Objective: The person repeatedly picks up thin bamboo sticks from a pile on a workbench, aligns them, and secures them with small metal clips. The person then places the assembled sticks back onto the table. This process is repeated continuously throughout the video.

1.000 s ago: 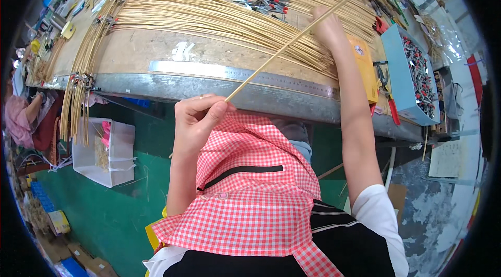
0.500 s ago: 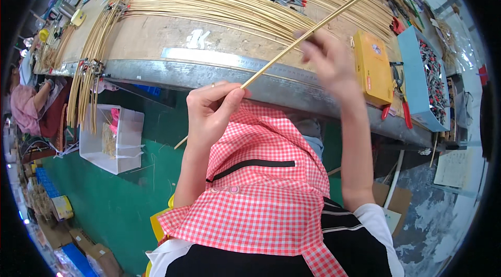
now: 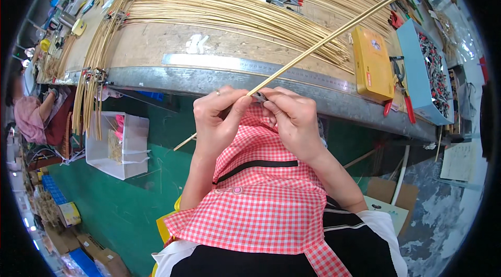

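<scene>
In the head view, the left hand is closed in a firm-looking pinch on long thin sticks, which slant up and away to the right of that grip; how many there are is hard to tell. A lower stick end juts out below and left of it. Just right of the pinch, the right hand has its fingertips squeezed on what looks like a small dark clip; whether the clip bites the sticks I cannot tell. The long unsupported length is the chief hazard: it would lever on that single pinch, so slack fingers could let the sticks twist, splay or slide. With both sets of fingertips crowded there, a clip set askew could spring off or nip skin. Ahead of the grip, the loose sticks and yellow box could be snagged or nudged if the far ends dipped.
</scene>
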`<state>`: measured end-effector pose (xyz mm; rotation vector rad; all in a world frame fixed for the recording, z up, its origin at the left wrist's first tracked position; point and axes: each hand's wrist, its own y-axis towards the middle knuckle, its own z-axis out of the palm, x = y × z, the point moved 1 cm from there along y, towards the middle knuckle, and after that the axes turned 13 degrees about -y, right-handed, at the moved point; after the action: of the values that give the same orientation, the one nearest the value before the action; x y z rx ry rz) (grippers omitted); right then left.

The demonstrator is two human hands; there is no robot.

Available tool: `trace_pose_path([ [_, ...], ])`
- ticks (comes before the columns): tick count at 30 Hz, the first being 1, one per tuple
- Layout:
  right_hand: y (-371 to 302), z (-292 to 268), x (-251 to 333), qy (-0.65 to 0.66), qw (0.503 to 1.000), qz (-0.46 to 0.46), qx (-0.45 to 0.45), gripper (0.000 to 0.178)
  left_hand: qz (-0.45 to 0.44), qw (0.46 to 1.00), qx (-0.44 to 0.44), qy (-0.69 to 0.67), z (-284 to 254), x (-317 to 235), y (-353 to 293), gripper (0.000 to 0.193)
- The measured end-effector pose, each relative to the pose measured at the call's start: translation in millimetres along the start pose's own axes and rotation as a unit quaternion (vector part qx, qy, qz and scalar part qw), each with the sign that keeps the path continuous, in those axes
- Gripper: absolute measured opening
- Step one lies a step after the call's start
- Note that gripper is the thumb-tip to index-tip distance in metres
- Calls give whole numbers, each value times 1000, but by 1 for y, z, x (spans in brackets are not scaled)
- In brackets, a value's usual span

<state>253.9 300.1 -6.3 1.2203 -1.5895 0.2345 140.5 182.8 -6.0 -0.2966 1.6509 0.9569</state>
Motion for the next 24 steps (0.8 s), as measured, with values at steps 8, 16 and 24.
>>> trace_pose_path([
  [8, 2, -3, 5, -38, 999, -33, -7, 20, -18, 1000, 8, -19, 1, 2, -1, 8],
  [16, 8, -35, -8, 243, 964, 64, -91, 12, -151, 971, 164, -88, -14, 6, 3, 16],
  [24, 2, -14, -8, 310, 937, 154, -50, 9, -47, 998, 35, -23, -37, -5, 12, 22],
])
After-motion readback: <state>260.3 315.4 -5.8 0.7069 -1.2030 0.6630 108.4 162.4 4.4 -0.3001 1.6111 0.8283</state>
